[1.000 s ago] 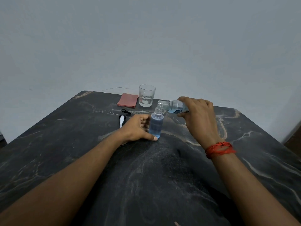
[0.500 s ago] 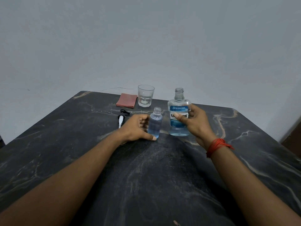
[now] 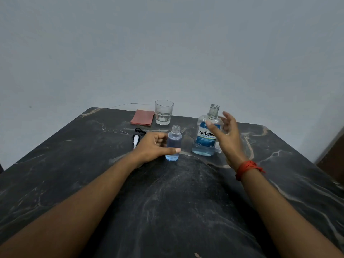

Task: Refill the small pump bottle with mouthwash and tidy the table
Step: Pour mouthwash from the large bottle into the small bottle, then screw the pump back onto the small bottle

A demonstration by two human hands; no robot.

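Observation:
The small clear bottle (image 3: 174, 142) stands upright and uncapped on the dark marble table (image 3: 178, 192), filled with blue liquid. My left hand (image 3: 155, 146) grips its lower body, thumb across the front. To its right the mouthwash bottle (image 3: 206, 138) stands upright, open-necked, with a low pool of blue liquid at its base. My right hand (image 3: 228, 135) hovers just right of that bottle, fingers spread and relaxed, holding nothing. The pump head (image 3: 136, 137), black with a white tube, lies on the table behind my left hand.
A glass tumbler (image 3: 163, 112) stands near the far edge, with a folded reddish cloth (image 3: 142, 117) to its left. A red thread band circles my right wrist. A wall rises just behind the table.
My right hand tipped the mouthwash bottle back from pouring, set it upright on the table, then let go and opened beside it. My left hand kept its hold on the small bottle.

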